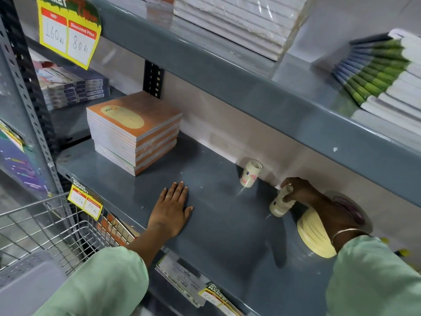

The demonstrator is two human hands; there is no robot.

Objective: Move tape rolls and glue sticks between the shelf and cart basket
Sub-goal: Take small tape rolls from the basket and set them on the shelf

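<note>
Take the grey shelf [211, 215] as your reference: everything you need lies on its deck, and the wire cart basket [52, 224] waits below its front edge on your left. The biggest piece is the stack of cream tape rolls [315, 236] lying on its side toward the right end of the shelf, partly hidden under your right forearm; it looks light but bulky, probably several rolls wrapped together, so grip it across the stiff outer rim and not by the loose wrap, which may slide. Next down is the small sleeve of clear tape rolls [281, 202] near the shelf's back wall, tilted, with your right hand [300, 190] closed around its upper end; judge it light, rigid at the cores and slick in its plastic film, so pinch around the middle where the label band gives some bite. A second sleeve of clear tape [250, 173] stands free against the back wall, just left of the held one, and should topple easily if brushed. Your left hand [172, 207] lies flat and spread, empty, on the shelf's middle, holding nothing. No glue sticks can be made out on this shelf
</note>
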